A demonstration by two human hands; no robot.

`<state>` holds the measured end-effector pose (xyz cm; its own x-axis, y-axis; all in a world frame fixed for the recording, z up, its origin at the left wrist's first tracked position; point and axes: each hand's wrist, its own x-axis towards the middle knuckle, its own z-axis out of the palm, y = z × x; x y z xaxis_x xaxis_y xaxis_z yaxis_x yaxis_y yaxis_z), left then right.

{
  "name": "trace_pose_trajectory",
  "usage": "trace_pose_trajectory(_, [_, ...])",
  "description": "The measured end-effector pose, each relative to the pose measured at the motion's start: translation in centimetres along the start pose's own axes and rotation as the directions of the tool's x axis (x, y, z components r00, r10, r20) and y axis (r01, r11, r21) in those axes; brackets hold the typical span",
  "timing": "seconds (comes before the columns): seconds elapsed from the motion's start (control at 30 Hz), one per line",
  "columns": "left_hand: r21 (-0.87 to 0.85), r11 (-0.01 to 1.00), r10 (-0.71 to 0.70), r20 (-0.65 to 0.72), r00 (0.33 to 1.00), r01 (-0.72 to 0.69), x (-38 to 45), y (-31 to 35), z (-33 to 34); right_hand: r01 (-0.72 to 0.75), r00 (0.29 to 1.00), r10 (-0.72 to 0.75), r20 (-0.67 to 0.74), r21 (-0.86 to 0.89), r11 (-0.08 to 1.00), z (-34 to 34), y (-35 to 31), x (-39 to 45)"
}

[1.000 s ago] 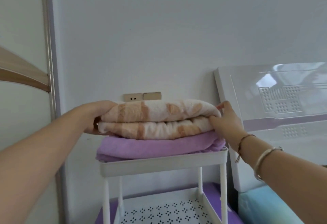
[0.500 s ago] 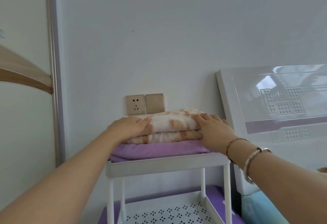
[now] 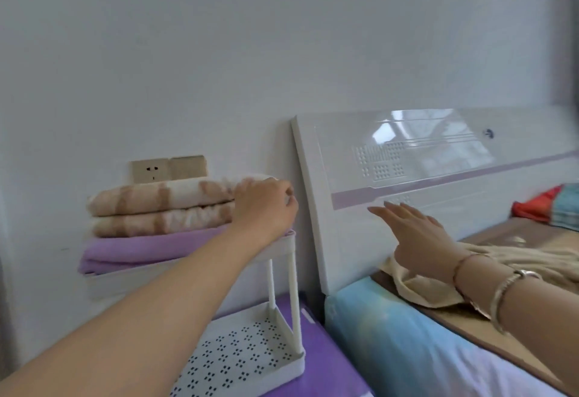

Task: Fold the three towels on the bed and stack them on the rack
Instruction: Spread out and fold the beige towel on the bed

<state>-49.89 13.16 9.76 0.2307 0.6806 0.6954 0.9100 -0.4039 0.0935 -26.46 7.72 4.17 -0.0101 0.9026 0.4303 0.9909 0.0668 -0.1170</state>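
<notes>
An orange-and-cream patterned towel [image 3: 156, 205] lies folded on top of a folded purple towel [image 3: 141, 249] in the top tray of the white rack [image 3: 125, 280]. My left hand [image 3: 266, 205] is at the right end of the patterned towel, its fingers curled over that end. My right hand [image 3: 416, 233] hovers with straight fingers in front of the headboard, holding nothing. Just under it, a beige towel [image 3: 423, 290] lies crumpled on the bed by the headboard.
The rack's perforated lower shelf [image 3: 238, 362] stands on a purple surface [image 3: 322, 362] against the wall, below a wall socket [image 3: 150, 171]. The glossy white headboard [image 3: 438, 177] rises beside the rack. A blue mattress edge [image 3: 391, 334] and colourful folded cloth [image 3: 554, 208] are to the right.
My view has turned right toward the bed. My right hand has left the towel stack and moved over the bed. My left hand has shifted to the patterned towel's right end.
</notes>
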Motion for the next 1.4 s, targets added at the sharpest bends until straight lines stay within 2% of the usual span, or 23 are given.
trace_pose_trajectory(0.23, [-0.141,0.986,0.126,0.278,0.952,-0.089,-2.8,12.1,9.7,-0.238,0.97,0.24,0.03,-0.043,0.97,1.1,15.1,-10.5])
trace_pose_trajectory(0.4, [-0.27,0.959,0.203,0.436,0.877,-0.088,-4.4,20.2,16.8,-0.419,0.901,0.417,0.117,-0.007,0.908,3.8,23.5,-14.1])
trace_pose_trajectory(0.5, [-0.376,0.922,0.27,0.45,0.851,-0.093,-4.9,24.2,22.4,-0.461,0.88,0.452,0.145,0.035,0.887,7.0,27.0,-14.0])
trace_pose_trajectory(0.57, [-0.383,0.917,0.289,0.443,0.849,-0.112,-5.2,26.0,25.5,-0.476,0.873,0.46,0.164,0.069,0.877,9.3,28.5,-14.0])
trace_pose_trajectory(0.7, [-0.344,0.938,0.249,0.572,0.782,-0.047,-6.3,30.3,32.2,-0.512,0.858,0.509,0.07,0.042,0.858,12.5,32.1,-13.5])
trace_pose_trajectory(0.77, [-0.293,0.956,0.179,0.571,0.801,-0.005,-6.5,32.0,34.0,-0.522,0.853,0.521,0.044,0.038,0.852,12.9,33.3,-13.0])
trace_pose_trajectory(0.87, [-0.28,0.96,0.133,0.379,0.916,-0.023,-6.1,33.3,34.1,-0.533,0.846,0.532,0.029,0.022,0.846,13.2,34.1,-12.5])
trace_pose_trajectory(0.93, [-0.375,0.927,0.147,0.314,0.938,-0.02,-6.2,33.8,33.2,-0.524,0.85,0.526,0.007,0.098,0.846,13.2,34.4,-12.7])
trace_pose_trajectory(0.97, [-0.459,0.888,0.153,0.323,0.934,0.013,-6.5,34.3,32.7,-0.527,0.845,0.534,0.014,0.184,0.829,12.9,34.3,-12.8])
trace_pose_trajectory(1.0, [-0.562,0.824,0.163,0.351,0.922,0.068,-6.9,35.1,31.5,-0.525,0.838,0.545,0.028,0.31,0.792,12.4,34.2,-13.1])
trace_pose_trajectory(1.07, [-0.723,0.665,0.261,0.458,0.85,0.185,-8.2,37.4,28.5,-0.513,0.816,0.568,0.109,0.59,0.623,10.4,33.4,-13.8])
trace_pose_trajectory(1.13, [-0.807,0.526,0.395,0.512,0.763,0.269,-10.1,40.1,26.2,-0.503,0.769,0.59,0.247,0.804,0.318,8.5,32.7,-15.0])
trace_pose_trajectory(1.17, [-0.829,0.48,0.447,0.513,0.732,0.288,-11.0,41.3,24.4,-0.491,0.73,0.618,0.292,0.853,0.178,6.9,32.6,-16.6])
trace_pose_trajectory(1.2, [-0.839,0.453,0.482,0.514,0.71,0.301,-11.8,42.1,23.3,-0.479,0.707,0.629,0.323,0.873,0.09,5.7,32.6,-17.9])
trace_pose_trajectory(1.33, [-0.894,0.379,0.689,0.445,0.572,0.239,-16.1,44.8,18.3,-0.575,0.625,0.7,0.345,0.81,0.114,0.6,33.3,-26.3])
trace_pose_trajectory(1.37, [-0.91,0.375,0.722,0.407,0.56,0.177,-17.5,45.9,16.8,-0.588,0.577,0.749,0.327,0.803,0.103,-1.1,33.5,-29.2])
trace_pose_trajectory(1.4, [-0.914,0.396,0.729,0.369,0.577,0.085,-18.3,46.6,16.0,-0.59,0.54,0.785,0.304,0.802,0.095,-2.4,33.8,-31.3])
